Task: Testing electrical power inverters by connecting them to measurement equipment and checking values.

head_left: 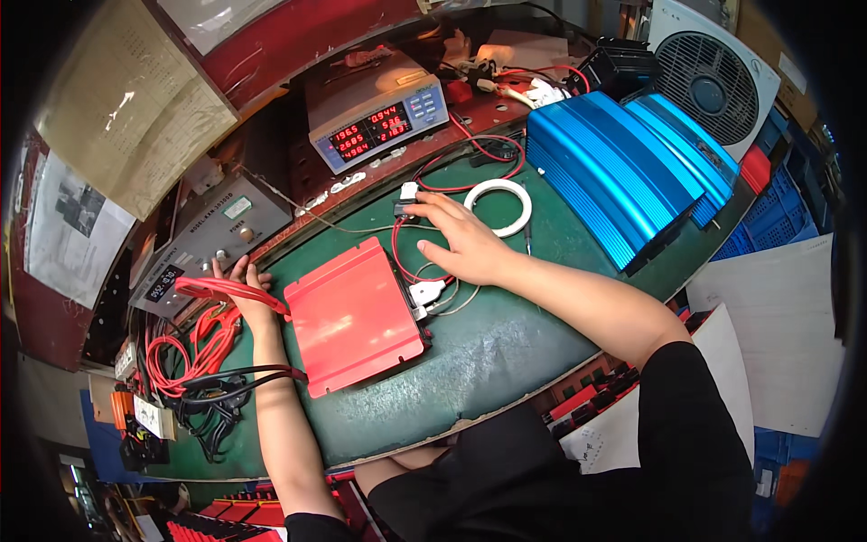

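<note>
My left hand point(253, 294) reaches to the front of the grey power supply point(212, 230), its fingers apart and raised beside the small knobs. Whether a fingertip touches a knob is hard to see. Thick red cables point(217, 286) pass across this hand to a flat red metal box point(352, 316) lying between my arms. Fingers stretched and thumb apart, my right hand point(465, 244) rests its fingertips at a small black-and-white switch or socket point(406, 199) on a thin red wire. A white plug point(426, 293) sits at the box's right side.
Behind stands a meter point(375, 117) with lit red digits. A white ring point(519, 194) lies beyond my right hand. Blue finned metal cases point(614, 172) and a box fan point(713, 81) occupy the right. Coiled red cables point(172, 361) and black clips point(212, 420) lie left on the green bench point(488, 361).
</note>
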The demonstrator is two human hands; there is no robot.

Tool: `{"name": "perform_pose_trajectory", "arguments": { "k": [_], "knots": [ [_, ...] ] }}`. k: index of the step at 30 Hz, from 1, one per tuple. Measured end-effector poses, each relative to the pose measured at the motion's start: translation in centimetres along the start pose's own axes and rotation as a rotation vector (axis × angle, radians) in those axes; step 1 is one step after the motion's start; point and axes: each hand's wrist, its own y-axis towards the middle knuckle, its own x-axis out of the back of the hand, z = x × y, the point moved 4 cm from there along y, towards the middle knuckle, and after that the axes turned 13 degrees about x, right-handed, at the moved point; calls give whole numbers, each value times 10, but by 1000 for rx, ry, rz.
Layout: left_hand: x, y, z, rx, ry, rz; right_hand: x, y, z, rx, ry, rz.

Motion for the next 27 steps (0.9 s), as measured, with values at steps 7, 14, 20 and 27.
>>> {"name": "perform_pose_trajectory", "arguments": {
  "k": [7, 14, 20, 27],
  "knots": [
    [-3, 2, -6, 5, -38, -15, 3, 2, 1, -4, -35, 34],
    [5, 7, 5, -32, 3, -12, -1, 2, 0, 5, -22, 13],
    [4, 5, -4, -23, 12, -5, -2, 3, 2, 13, -49, 30],
    [-1, 3, 11, -52, -94, 21, 2, 0, 1, -24, -23, 77]
  ]
}}
